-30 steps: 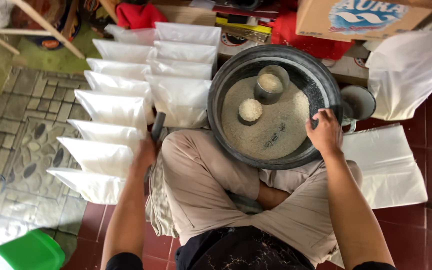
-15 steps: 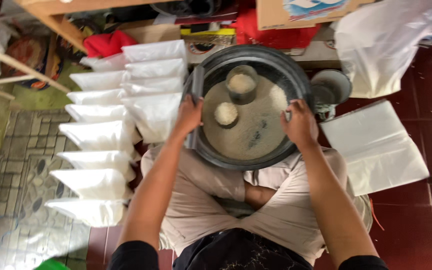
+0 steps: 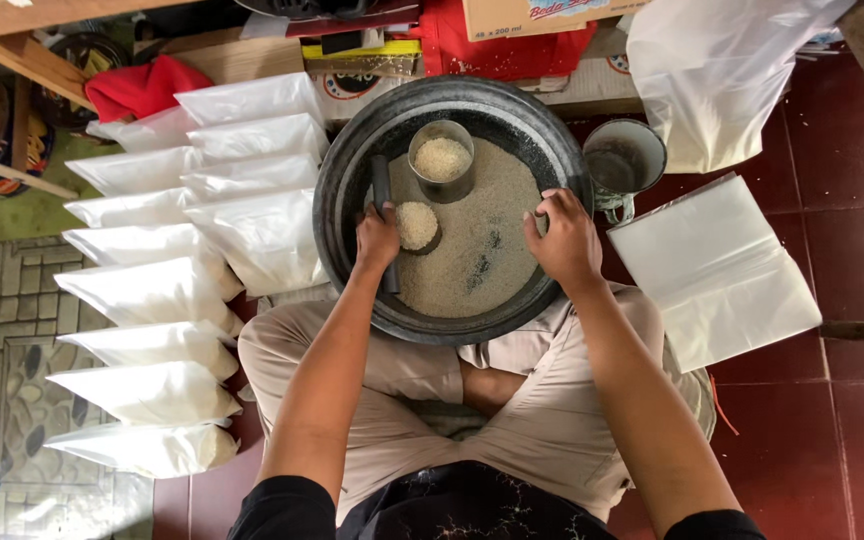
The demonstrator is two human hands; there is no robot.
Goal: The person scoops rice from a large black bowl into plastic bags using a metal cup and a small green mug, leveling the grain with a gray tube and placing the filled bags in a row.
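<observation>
Between the knees: a person sits cross-legged on the floor [image 3: 852, 420] with a dark round basin [image 3: 352, 190] of rice [image 3: 477, 250] propped against the legs.
Left hand: the left hand [image 3: 376, 240] rests inside the basin beside a small rice-filled scoop [image 3: 417, 226], with a dark straight handle [image 3: 382, 200] under it; the fingers look curled on that handle, though the grip is partly hidden.
Right hand: the right hand [image 3: 564, 238] is at the basin's right inner wall, fingers bent together and pressed to the rim; whether it pinches the rim or only leans on it cannot be told.
Measure: a metal tin [image 3: 441, 160] heaped with rice stands upright in the grain near the far side.
Risk: the basin sits tilted on the legs, so a shove from either hand could slide it and spill grain on the floor; the heaped tin could tip for the same reason.
Filled packages: clear plastic bags of rice [image 3: 152, 290] lie overlapped in two rows left of the basin, plump and white.
Empty packages: a flat stack of clear bags [image 3: 722, 270] lies to the right; another loose clear bag [image 3: 722, 70] hangs above it.
Other: a grey mug [image 3: 622, 165] touches the basin's right edge; a brown carton with a blue-and-white label [image 3: 542, 15] and red cloth [image 3: 137, 85] lie beyond.
</observation>
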